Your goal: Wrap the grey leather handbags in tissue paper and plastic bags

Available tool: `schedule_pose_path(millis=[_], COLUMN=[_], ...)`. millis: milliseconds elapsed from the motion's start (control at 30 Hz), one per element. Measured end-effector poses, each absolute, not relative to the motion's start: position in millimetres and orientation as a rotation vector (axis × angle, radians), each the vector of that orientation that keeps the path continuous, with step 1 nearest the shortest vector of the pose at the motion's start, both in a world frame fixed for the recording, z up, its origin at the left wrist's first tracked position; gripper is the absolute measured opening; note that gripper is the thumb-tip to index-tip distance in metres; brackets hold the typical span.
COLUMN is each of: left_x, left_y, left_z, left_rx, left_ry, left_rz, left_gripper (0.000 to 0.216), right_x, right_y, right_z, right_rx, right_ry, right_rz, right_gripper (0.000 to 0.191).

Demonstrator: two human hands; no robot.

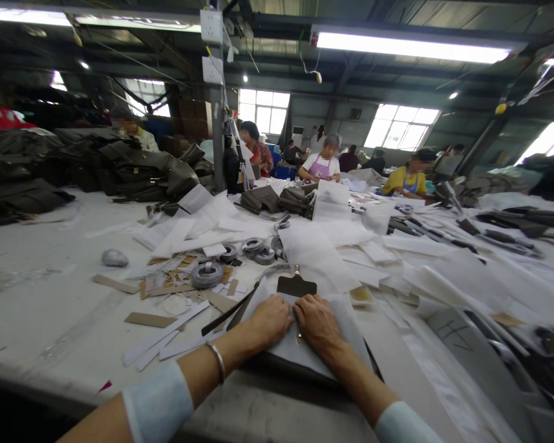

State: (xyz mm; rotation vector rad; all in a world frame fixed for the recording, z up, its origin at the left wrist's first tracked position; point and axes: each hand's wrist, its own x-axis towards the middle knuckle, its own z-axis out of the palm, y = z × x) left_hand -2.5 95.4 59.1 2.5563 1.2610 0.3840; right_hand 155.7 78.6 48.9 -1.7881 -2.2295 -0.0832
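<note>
A dark bag [300, 368] lies near the table's front edge, with a sheet of white paper [277, 352] spread over it. On the left part of the paper rests my left hand [272, 320], its fingers curled closed against the sheet. My right hand [318, 321] sits close beside it, fingers bent and together on the paper. Just beyond both hands a dark tab [297, 287] with a metal clasp [297, 269] sticks out. Small gold-coloured hardware [299, 338] shows between my wrists. A dark strap [228, 317] runs along the bag's left side.
Coiled grey rolls [207, 275], cardboard strips [150, 319] and white paper strips [166, 335] lie to the left. Loose white sheets [314, 246] cover the middle. A grey box [477, 347] stands at right, dark bags [138, 169] are piled back left, and several people work across the table.
</note>
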Motion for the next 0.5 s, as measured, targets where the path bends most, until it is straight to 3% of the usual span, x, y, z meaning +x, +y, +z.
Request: schedule_pose_path(millis=[233,500], left_x=[-1,-2], left_y=[90,90], left_z=[43,42], left_rx=[2.698,2.678], left_ry=[1.425,1.546], left_rz=[0.471,0.548], left_gripper=[0.032,0.035], right_x=[156,171], right_y=[82,97], right_z=[51,58], right_rx=[-1.845,-1.909], right_ry=[-2.221,-2.221], right_rz=[-0.033,0.185], right_gripper=[0.025,0.042])
